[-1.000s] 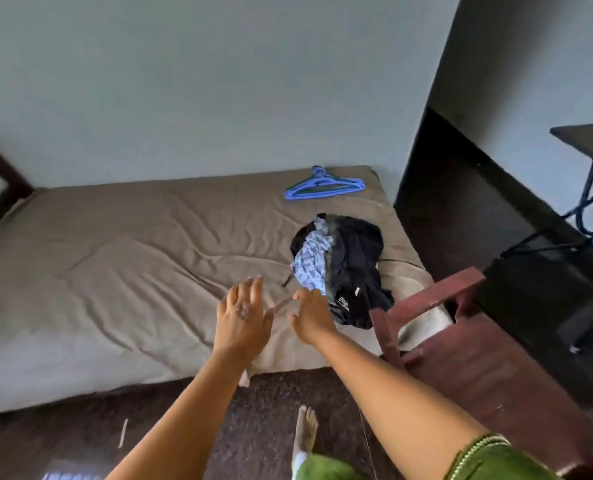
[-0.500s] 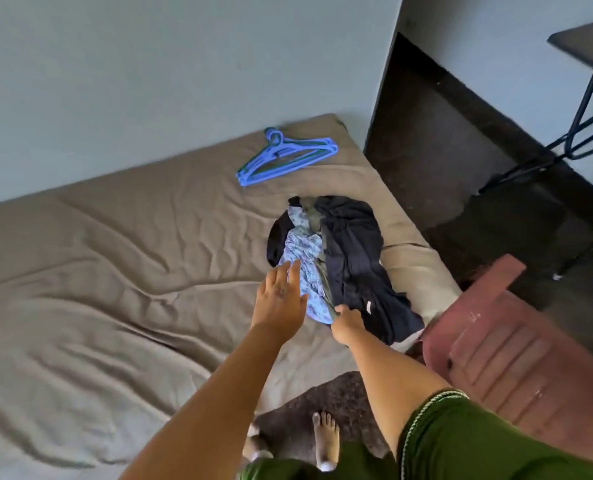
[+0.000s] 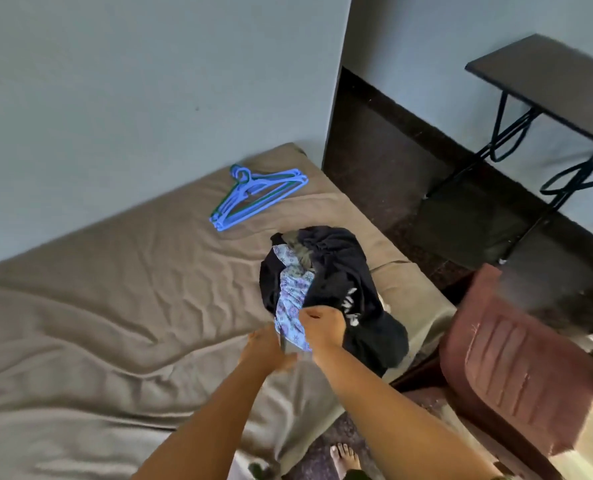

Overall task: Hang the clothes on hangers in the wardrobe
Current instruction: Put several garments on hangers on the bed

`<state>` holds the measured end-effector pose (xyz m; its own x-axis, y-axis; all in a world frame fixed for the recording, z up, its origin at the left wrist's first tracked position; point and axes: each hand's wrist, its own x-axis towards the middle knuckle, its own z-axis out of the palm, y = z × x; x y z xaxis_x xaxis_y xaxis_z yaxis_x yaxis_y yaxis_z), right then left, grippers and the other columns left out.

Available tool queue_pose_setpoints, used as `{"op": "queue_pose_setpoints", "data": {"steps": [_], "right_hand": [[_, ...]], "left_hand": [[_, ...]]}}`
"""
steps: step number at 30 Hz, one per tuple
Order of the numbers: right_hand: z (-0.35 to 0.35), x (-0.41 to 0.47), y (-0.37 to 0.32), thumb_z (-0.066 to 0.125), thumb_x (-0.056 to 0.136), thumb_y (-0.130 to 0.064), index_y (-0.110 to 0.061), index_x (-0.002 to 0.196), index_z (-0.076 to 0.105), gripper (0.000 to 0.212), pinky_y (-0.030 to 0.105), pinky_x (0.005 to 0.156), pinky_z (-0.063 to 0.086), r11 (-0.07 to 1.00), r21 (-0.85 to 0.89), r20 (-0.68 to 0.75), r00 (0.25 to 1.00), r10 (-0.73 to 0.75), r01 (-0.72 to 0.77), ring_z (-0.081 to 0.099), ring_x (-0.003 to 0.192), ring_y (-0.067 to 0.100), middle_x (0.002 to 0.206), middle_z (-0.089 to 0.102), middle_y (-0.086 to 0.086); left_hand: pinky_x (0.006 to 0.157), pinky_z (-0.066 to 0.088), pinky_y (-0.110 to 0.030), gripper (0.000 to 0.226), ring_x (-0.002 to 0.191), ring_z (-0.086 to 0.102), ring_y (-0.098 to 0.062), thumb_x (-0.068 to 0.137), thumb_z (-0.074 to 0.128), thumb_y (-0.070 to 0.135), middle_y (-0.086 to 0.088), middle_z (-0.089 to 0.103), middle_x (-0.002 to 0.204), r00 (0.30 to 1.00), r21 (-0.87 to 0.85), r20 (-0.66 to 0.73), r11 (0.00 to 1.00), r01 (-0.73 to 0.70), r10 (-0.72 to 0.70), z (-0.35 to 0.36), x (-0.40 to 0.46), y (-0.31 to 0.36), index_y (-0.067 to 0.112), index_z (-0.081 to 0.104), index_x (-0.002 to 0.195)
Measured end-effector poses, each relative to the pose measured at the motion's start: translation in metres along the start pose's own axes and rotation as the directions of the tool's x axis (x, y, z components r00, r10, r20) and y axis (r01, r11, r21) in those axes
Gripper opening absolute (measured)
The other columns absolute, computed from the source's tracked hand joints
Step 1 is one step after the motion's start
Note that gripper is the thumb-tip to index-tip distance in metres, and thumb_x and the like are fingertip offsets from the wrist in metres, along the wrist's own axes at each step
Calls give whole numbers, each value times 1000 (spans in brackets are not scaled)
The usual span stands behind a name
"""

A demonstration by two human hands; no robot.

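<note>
Both hands meet at the near edge of a pile of clothes that lies on the bed. The right hand has its fingers curled and pinching the light blue flowered cloth, at the place where this cloth comes out from under the dark garment. The left hand is just to the left of the right fingers and a little nearer to the person; it touches the lower end of the same flowered cloth, but it is blurred, so I cannot tell if its fingers are spread or closed on the cloth. The dark garment lies beyond and to the right of the fingers, with some white print on it beside the right hand. A bunch of blue hangers lies on the bed well beyond the fingers and to the left, near the wall, apart from the pile. To the right of the right hand, close to the bed corner, stands a red-brown plastic chair. Farther to the right a dark table with black metal legs stands on the dark floor. A bare foot shows on the floor under the right forearm.
</note>
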<state>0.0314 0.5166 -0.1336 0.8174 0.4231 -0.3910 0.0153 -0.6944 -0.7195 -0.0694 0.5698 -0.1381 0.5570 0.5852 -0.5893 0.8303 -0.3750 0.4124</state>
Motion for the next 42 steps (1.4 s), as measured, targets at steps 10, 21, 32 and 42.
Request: {"op": "queue_pose_setpoints", "data": {"steps": [10,21,32,42], "right_hand": [[-44,-30,-202,63,71,6,-12,137,46,70,19,104,29,669,78,228,640,-734,739,44,126,23,134,49,15],[-50,-53,-333,49,85,-10,-11,93,65,18,26,80,40,587,270,-144,635,-759,763,56,88,17,90,64,6],[38,1,-266,50,94,-27,-5,112,51,28,39,85,41,828,-181,239,840,-486,531,56,105,35,110,59,20],[174,186,-176,43,95,-4,-6,141,39,46,30,109,30,762,-465,640,766,-62,450,37,133,25,149,33,12]], "left_hand": [[65,35,-15,13,86,53,-15,100,50,22,-4,58,83,854,-541,-516,751,-380,60,-218,-65,13,14,59,94],[66,37,-28,26,85,60,-28,80,74,37,-6,61,79,805,340,-569,939,41,171,-406,-175,-46,13,63,82],[73,42,-31,27,97,61,-31,84,65,44,-10,67,95,792,-70,-589,987,146,-159,-325,-93,-115,17,64,86],[70,44,-34,27,82,61,-27,100,46,33,-4,62,76,929,-574,-163,798,184,-331,-190,78,-143,19,61,82]]}}
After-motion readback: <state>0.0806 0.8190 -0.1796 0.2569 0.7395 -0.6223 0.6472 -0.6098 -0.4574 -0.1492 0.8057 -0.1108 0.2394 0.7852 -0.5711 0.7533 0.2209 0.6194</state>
